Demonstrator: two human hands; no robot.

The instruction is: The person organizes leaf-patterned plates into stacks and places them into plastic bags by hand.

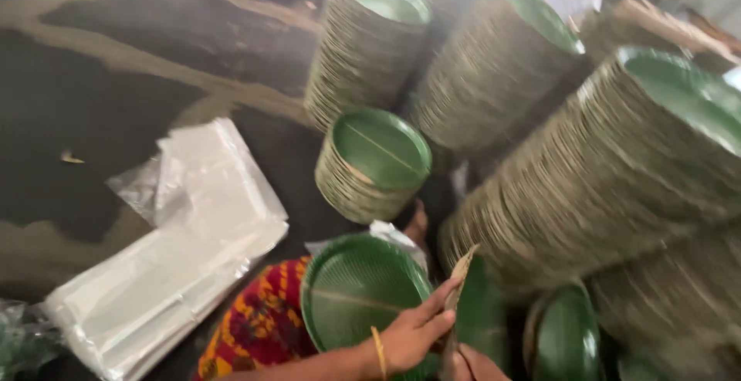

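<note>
Your left hand (pixel 413 335) has its fingers clamped on a thin stack of plates (pixel 455 304) held on edge, low in the frame. Your right hand (pixel 478 365) shows only in part at the bottom edge, just beside the same stack — whether its fingers are apart or together, you cannot tell. A green plate (pixel 359 292) lies face up just left of your left hand, over patterned red cloth (pixel 258 327). Behind it a short pile (pixel 370 165) stands on the floor (pixel 116 80). Three tall piles lean beyond: one at rear centre (pixel 367 37), one right of it (pixel 494 64), the largest at far right (pixel 617 172). Clear bags (pixel 177 250) lie on the floor at left, well apart from the plates — the picture is blurred.
</note>
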